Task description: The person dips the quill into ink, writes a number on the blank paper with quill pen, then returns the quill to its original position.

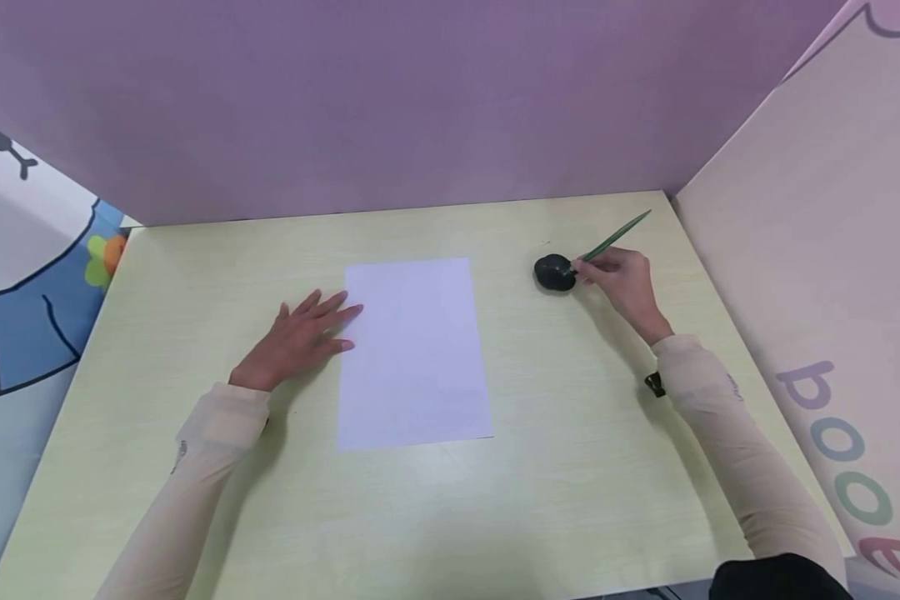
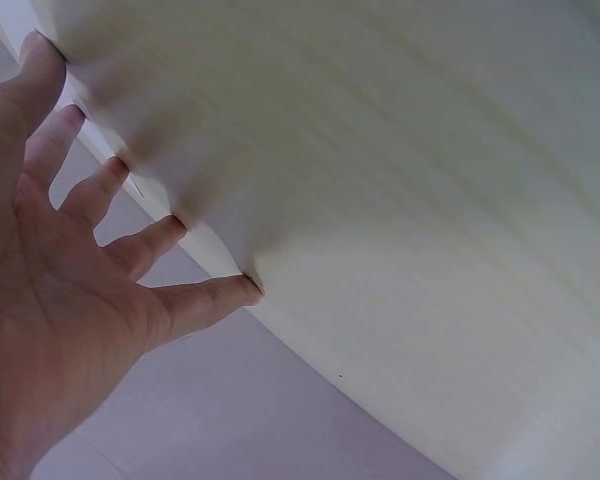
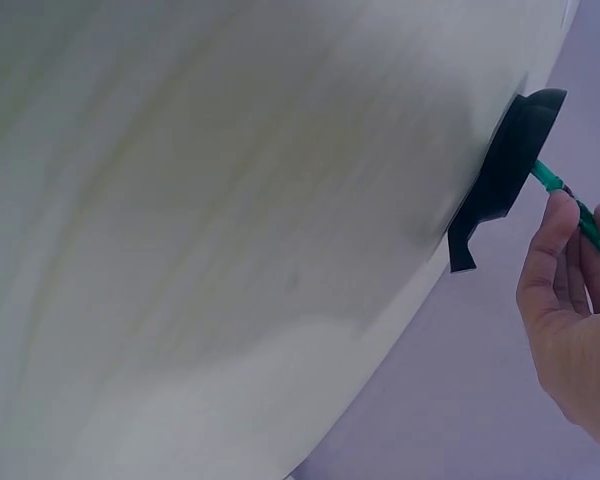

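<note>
A blank white sheet of paper (image 1: pixel 417 358) lies on the table, and my left hand (image 1: pixel 297 340) rests at its left edge. The fingers of that hand are spread and nearly straight, fingertips down, as the left wrist view also shows. At the right, my right hand (image 1: pixel 624 285) pinches a slim green brush (image 1: pixel 621 233) between thumb and fingers. The brush slants up and to the right; its lower end is at a small black dish (image 1: pixel 554 272). In the right wrist view, the dish (image 3: pixel 513 158) hides the brush's tip.
The pale wooden table (image 1: pixel 232 275) meets a purple wall (image 1: pixel 390 108) at the back. A white panel (image 1: pixel 802 250) with coloured letters borders the right side, and a panel with blue cartoon shapes (image 1: pixel 37 333) stands at the left.
</note>
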`<state>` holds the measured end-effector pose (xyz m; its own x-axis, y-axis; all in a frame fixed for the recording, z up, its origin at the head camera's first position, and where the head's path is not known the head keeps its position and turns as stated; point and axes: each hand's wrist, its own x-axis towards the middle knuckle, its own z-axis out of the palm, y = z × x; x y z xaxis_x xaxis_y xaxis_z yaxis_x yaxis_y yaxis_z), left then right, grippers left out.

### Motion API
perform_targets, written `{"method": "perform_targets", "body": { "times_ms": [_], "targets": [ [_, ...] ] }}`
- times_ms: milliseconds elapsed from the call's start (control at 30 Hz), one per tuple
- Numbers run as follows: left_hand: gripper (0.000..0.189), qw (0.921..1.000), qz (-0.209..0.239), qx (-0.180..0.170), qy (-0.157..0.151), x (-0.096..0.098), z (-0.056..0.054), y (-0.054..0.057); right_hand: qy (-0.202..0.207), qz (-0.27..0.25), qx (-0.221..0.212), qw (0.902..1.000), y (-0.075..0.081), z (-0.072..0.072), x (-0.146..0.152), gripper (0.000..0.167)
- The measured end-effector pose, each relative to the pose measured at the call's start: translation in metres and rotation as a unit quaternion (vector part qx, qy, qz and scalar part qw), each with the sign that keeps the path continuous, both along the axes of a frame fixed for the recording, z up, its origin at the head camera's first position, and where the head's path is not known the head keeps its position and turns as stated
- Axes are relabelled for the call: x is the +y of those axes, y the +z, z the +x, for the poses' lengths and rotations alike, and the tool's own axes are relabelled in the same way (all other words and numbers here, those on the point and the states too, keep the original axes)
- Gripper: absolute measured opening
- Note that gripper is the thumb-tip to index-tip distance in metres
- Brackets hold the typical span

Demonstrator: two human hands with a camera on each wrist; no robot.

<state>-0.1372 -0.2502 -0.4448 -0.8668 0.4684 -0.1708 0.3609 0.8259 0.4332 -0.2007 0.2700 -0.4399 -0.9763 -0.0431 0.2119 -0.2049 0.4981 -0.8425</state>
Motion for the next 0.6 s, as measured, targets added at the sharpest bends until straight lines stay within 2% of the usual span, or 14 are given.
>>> {"method": "perform_targets", "body": {
  "times_ms": [233,333,433,600],
  "targets": [
    [0.062,1.0,-0.004,0.004,0.0,0.001,0.001,0.0,0.02,-0.002,-0.013,0.9997,0.023,0.013,-0.012,0.019],
    [0.062,1.0,-0.003,0.002,0.001,0.0,0.001,0.0,0.025,-0.005,-0.011,0.9996,0.027,0.015,-0.014,0.019],
    [0.063,1.0,-0.002,0.001,0.001,0.0,0.001,0.001,0.018,0.007,-0.007,0.9998,0.021,0.012,-0.013,0.018],
    [0.063,0.9999,-0.004,0.009,-0.002,-0.001,0.001,-0.001,0.002,0.036,-0.003,0.9993,0.004,0.002,-0.005,0.018]
  ]
}}
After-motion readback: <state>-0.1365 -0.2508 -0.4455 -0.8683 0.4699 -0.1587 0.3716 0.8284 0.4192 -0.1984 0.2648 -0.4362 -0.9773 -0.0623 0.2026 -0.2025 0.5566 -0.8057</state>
